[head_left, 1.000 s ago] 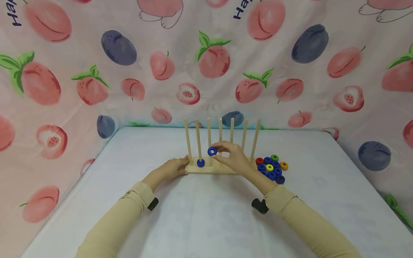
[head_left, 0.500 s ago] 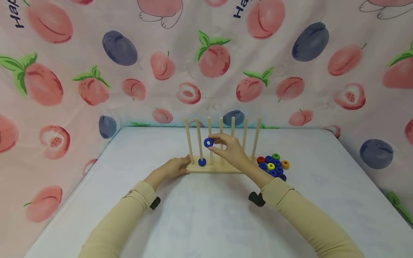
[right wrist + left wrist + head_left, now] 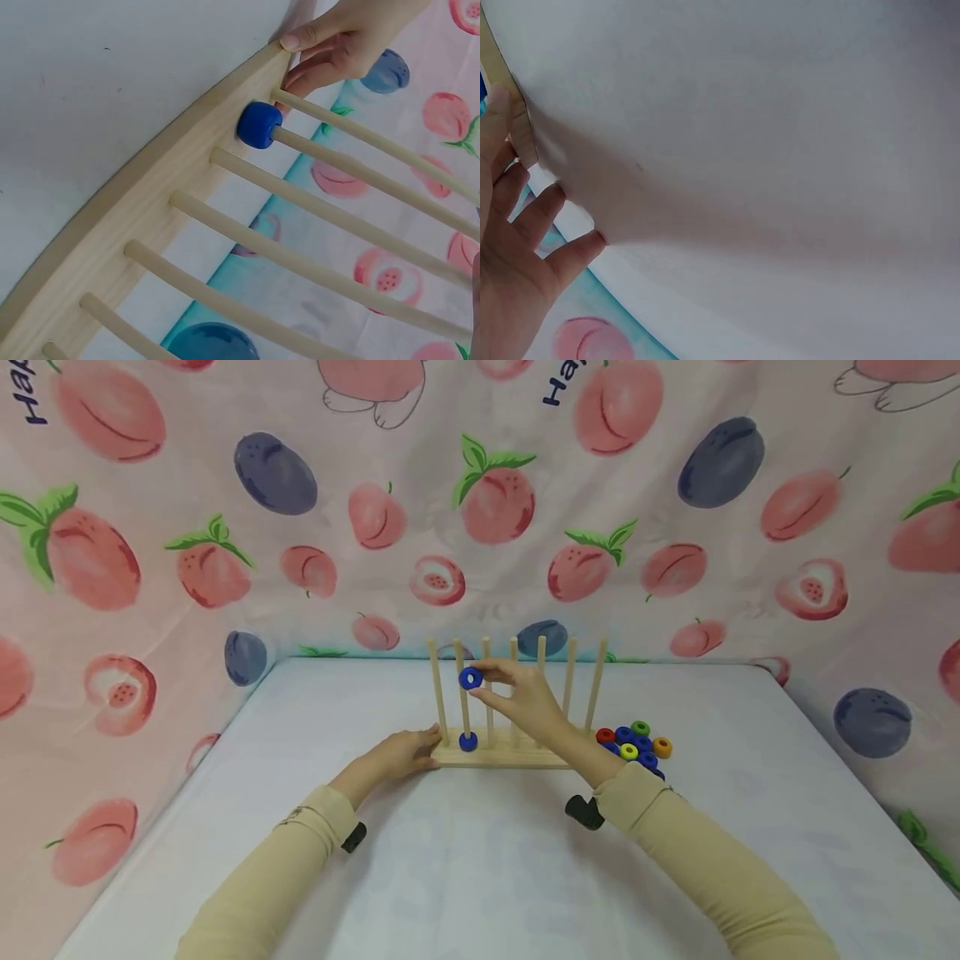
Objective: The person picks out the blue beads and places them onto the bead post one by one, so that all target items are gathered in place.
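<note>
A wooden rack (image 3: 502,758) with a row of several upright pegs stands on the table. My left hand (image 3: 396,755) grips the left end of its base, the thumb in front and the other fingers behind, as the right wrist view shows. One blue ring (image 3: 256,125) sits at the foot of the second peg (image 3: 337,161) from that end. Between thumb and fingertips, my right hand (image 3: 531,700) pinches another blue ring (image 3: 462,680), hole facing me, at the upper part of that same peg. Whether the peg passes through it cannot be told.
Right of the rack lies a cluster of loose rings: several blue, one red ring (image 3: 605,737), one yellow ring (image 3: 629,752), one green ring (image 3: 640,728) and one orange ring (image 3: 662,747). My right forearm partly covers them. A fruit-print cloth (image 3: 442,543) hangs behind the table.
My right hand has carried its blue ring left and upward, from near the third peg to the upper part of the second. The left hand keeps its hold on the base.
</note>
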The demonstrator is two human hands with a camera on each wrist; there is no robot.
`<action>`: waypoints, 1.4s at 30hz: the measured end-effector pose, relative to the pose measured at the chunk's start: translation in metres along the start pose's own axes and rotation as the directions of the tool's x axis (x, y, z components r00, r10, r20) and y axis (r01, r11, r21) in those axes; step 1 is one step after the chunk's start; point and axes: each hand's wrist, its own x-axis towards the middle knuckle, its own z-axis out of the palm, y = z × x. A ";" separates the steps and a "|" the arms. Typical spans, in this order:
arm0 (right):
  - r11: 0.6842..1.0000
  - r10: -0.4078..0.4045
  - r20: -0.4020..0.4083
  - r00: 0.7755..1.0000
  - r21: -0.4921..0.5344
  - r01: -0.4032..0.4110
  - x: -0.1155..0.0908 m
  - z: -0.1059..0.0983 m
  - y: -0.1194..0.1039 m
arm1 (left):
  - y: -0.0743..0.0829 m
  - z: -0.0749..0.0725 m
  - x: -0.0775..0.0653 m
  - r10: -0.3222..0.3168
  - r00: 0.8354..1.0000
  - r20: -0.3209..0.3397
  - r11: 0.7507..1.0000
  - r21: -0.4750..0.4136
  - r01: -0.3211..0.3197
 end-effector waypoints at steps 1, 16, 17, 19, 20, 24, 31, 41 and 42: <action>1.000 0.001 0.003 1.000 0.001 -0.001 0.001 -0.001 -0.001 | 0.000 0.000 0.000 0.003 1.000 -0.004 1.000 0.004 -0.003; 0.994 -0.092 -0.047 0.995 -0.068 0.089 0.016 -0.008 -0.014 | 0.002 0.000 -0.007 -0.012 1.000 0.009 0.999 0.033 0.012; 0.992 -0.103 -0.055 0.993 -0.077 0.098 0.017 -0.008 -0.014 | 0.002 0.000 -0.006 -0.012 1.000 0.011 1.000 0.028 0.012; 0.989 -0.121 -0.064 0.991 -0.090 0.115 0.018 -0.009 -0.014 | 0.002 0.001 -0.006 -0.013 1.000 0.014 1.000 0.023 0.013; 0.988 -0.128 -0.066 0.990 -0.092 0.122 0.019 -0.009 -0.014 | 0.002 0.002 -0.005 -0.011 1.000 0.015 1.000 0.024 0.010; 0.984 -0.157 -0.069 0.985 -0.091 0.151 0.022 -0.011 -0.016 | 0.000 0.004 -0.003 -0.001 1.000 0.005 0.999 0.043 0.001; 0.974 -0.188 -0.084 0.979 -0.145 0.174 0.027 -0.012 -0.018 | -0.003 0.005 -0.001 -0.003 1.000 0.011 0.999 0.038 0.003; 0.962 -0.172 -0.050 0.984 -0.221 0.157 0.040 -0.013 -0.019 | 0.002 0.002 -0.005 0.020 1.000 -0.008 0.999 0.030 -0.020; 0.964 -0.158 -0.045 0.986 -0.224 0.144 0.041 -0.013 -0.020 | 0.002 0.003 -0.005 0.018 1.000 -0.005 1.000 0.024 -0.018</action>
